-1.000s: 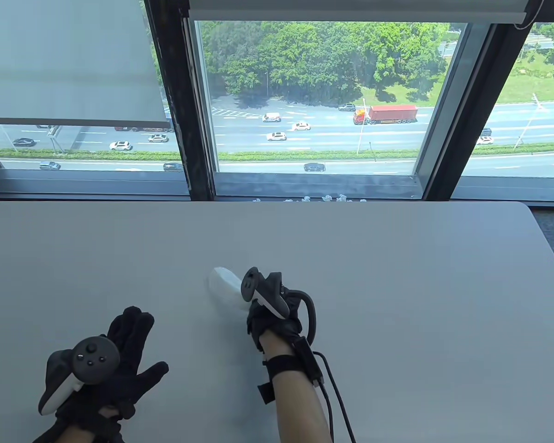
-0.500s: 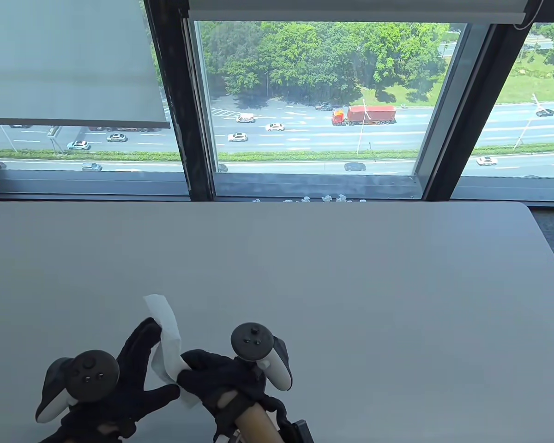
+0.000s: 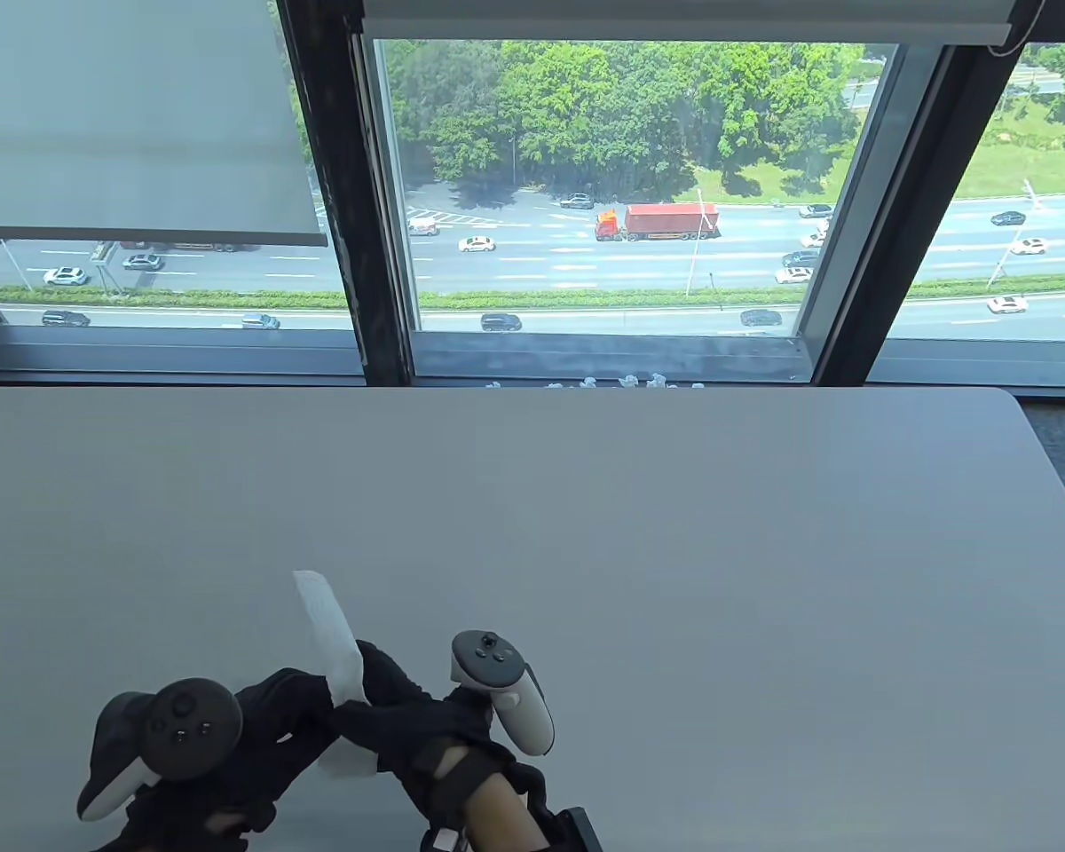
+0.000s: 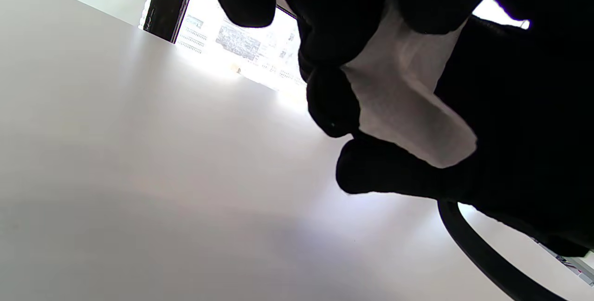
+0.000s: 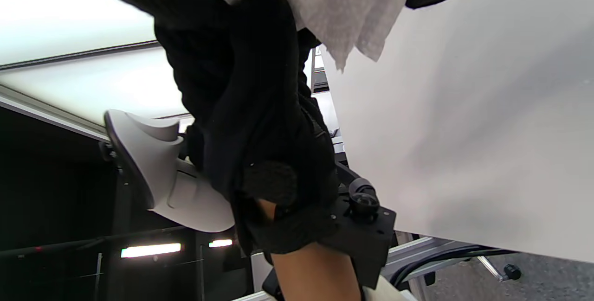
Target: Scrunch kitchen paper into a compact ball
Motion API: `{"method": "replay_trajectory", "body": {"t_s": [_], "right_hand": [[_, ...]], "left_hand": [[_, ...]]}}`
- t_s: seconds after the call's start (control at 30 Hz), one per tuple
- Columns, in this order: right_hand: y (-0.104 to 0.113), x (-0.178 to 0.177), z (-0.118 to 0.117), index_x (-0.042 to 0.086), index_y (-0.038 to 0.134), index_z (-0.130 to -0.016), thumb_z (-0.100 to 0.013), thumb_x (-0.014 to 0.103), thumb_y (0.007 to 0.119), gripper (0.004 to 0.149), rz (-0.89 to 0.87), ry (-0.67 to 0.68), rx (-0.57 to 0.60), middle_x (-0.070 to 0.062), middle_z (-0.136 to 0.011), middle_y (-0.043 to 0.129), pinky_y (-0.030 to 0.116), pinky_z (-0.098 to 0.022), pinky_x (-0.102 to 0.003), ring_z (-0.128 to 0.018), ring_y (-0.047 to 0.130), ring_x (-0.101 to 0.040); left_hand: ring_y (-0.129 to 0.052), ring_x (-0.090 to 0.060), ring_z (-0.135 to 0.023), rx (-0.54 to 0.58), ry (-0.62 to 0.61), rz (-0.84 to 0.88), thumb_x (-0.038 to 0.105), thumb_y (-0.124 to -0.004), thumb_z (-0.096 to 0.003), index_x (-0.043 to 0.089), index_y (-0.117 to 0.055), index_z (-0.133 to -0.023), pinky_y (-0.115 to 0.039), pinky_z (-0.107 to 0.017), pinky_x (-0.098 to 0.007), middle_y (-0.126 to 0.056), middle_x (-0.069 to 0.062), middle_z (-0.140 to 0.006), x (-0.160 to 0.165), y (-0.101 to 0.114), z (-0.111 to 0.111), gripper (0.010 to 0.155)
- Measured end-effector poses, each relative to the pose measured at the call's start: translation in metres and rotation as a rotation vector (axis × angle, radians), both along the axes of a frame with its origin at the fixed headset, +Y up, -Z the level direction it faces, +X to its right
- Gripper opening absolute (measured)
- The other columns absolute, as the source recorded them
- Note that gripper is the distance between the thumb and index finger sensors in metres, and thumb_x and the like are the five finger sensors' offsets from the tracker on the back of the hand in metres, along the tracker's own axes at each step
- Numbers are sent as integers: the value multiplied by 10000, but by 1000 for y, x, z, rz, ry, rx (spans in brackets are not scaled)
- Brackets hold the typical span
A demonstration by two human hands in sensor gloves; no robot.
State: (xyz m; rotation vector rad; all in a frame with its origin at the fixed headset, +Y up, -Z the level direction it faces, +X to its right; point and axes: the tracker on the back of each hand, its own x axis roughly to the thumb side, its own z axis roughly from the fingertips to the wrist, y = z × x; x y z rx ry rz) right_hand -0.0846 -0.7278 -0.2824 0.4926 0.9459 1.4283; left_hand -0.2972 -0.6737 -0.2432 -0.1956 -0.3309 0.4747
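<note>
A white sheet of kitchen paper is held between both hands near the table's front edge. One end sticks up and back; another end hangs out below the hands. My left hand grips the paper from the left, and my right hand grips it from the right, the two hands close together. In the left wrist view the paper is folded between black gloved fingers. In the right wrist view the paper hangs from my right hand's fingers above the table.
The grey table stretches back to a window. Several small white paper balls lie in a row at the table's far edge by the window sill. A black cable runs near my hands.
My right hand carried the paper from the table's middle back toward my left hand. Both hands now close on it, and my left fingers have curled around the paper.
</note>
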Motion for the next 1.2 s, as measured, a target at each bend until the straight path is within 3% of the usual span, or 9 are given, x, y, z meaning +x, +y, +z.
{"method": "replay_trajectory", "body": {"t_s": [0.1,0.2,0.33,0.5,0.6,0.73,0.87,1.07,1.2], "right_hand": [[0,10,-3,328,364,-1096,-619,397,656,563,71,-142,12,-13,-1089,517,658,-757,-410,-874,829,-124],[-3,18,-6,369,574,-986,-617,347,656,379,66,-211,-9,53,-962,705,707,-719,-398,-668,918,-76],[-2,8,-5,404,612,-939,-608,362,623,333,2,-102,-14,77,-931,718,646,-754,-435,-703,891,-108],[0,-2,-1,440,606,-941,-611,390,611,334,-49,11,2,86,-1053,559,501,-810,-507,-934,729,-149],[-1,1,-1,345,551,-990,-612,441,576,391,0,-31,6,39,-1087,499,506,-810,-501,-974,699,-175],[-6,2,-1,296,-30,-1082,-543,735,581,926,-92,-44,-81,-64,-1153,180,508,-815,-515,-1079,583,-252],[-6,-5,1,279,14,-1098,-544,713,635,938,-71,13,-53,-76,-1153,205,554,-809,-499,-1074,622,-251],[-6,12,-5,335,383,-1067,-625,406,650,521,74,-195,-10,-17,-1081,509,653,-778,-415,-844,854,-91],[-6,14,-6,374,544,-947,-614,348,614,342,39,-182,-41,31,-975,649,657,-756,-440,-655,881,-71]], "left_hand": [[-744,128,-981,-41,-61,17,692,-762,-505,619,-346,-1042,-544,-981,-345,-587,402,-1067,3,-4,0,683],[-438,65,-1212,-36,-76,5,771,-769,-456,656,-32,-1050,-411,-1017,-399,-135,337,-1241,7,-4,3,954],[-74,-63,-1307,-60,-75,14,825,-781,-399,600,228,-955,-284,-1034,-457,255,219,-1186,5,-6,1,1173],[-294,21,-1266,-40,-47,-41,774,-794,-443,637,90,-1004,-369,-1023,-423,26,293,-1232,8,-7,1,1056],[-698,123,-990,22,41,-70,666,-778,-526,593,-261,-1035,-562,-968,-337,-501,347,-1090,6,0,-1,729],[-844,122,-814,57,129,-12,576,-743,-589,570,-494,-958,-646,-920,-318,-687,333,-959,-6,3,0,445],[-855,138,-837,61,94,-92,598,-765,-573,586,-520,-959,-621,-941,-323,-712,354,-961,2,0,0,457],[-734,102,-1052,-58,-42,-16,754,-778,-464,566,-375,-1090,-516,-993,-405,-628,357,-1098,7,-6,-2,768],[-289,14,-1288,-30,-29,-3,829,-772,-408,631,43,-1065,-346,-1029,-451,-11,282,-1281,3,-5,0,1065]]}}
